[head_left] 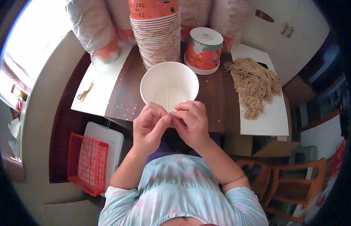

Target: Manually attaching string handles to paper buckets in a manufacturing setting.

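In front of me a white paper bucket (183, 84) stands mouth up at the near side of the dark table. A thin beige cord (167, 84) runs straight across its mouth from the far rim to the near rim. There my left hand (150, 126) pinches the cord's near end between thumb and bent forefinger. Close against it, my right hand (191, 122) has its fingertips pressed together on the same spot at the near rim. Whether the cord is knotted or passes through a hole is hidden by the fingertips.
Behind the bucket rises a tall stack of nested orange buckets (156, 37), with a shorter upside-down stack (203, 51) beside it. Wrapped stacks (90, 26) line the back. Tangled beige cords (254, 84) lie right, a small cord bundle (85, 91) left. A red basket (87, 162) sits lower left.
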The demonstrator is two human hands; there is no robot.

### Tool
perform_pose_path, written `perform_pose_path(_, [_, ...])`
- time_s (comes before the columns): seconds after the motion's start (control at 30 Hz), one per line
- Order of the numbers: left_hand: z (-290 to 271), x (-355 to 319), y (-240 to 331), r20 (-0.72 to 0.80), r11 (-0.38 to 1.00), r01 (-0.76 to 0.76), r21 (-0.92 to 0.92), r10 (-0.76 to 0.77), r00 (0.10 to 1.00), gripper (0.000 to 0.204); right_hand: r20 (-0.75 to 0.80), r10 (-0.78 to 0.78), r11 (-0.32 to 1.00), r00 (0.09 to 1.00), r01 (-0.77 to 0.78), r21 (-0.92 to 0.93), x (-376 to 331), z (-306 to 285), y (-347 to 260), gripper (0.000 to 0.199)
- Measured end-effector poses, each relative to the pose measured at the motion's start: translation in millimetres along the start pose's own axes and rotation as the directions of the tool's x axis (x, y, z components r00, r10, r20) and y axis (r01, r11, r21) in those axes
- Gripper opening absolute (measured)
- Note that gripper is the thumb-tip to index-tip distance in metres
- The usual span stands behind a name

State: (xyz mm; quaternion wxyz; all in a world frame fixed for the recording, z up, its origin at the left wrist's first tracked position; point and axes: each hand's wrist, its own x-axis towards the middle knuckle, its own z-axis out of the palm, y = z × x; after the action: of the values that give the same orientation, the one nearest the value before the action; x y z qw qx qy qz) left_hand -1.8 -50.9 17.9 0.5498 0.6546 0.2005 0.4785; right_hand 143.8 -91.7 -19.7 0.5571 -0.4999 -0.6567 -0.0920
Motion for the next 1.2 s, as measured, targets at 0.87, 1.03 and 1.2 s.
perform_pose_path(0.87, [-73, 5, -47, -0.034, 0.801, 0.488, -0.347, -0.531, 0.847, 0.060, 0.330, -0.050, 0.956, 0.943, 0.140, -0.257, 104, -40, 27, 0.026])
perform_pose_path(1.03, [-73, 71, 41, 0.021, 0.946, -0.043, -0.320, 0.052, 0.998, 0.071, 0.305, -0.317, 0.940, 0.898, 0.340, -0.026, 154, -59, -37, 0.058])
perform_pose_path(1.2, [-80, 168, 102, -0.131, 0.796, -0.585, 0.157, 0.604, 0.786, 0.069, 0.157, -0.171, 0.652, 0.973, -0.008, 0.758, 247, -51, -29, 0.082])
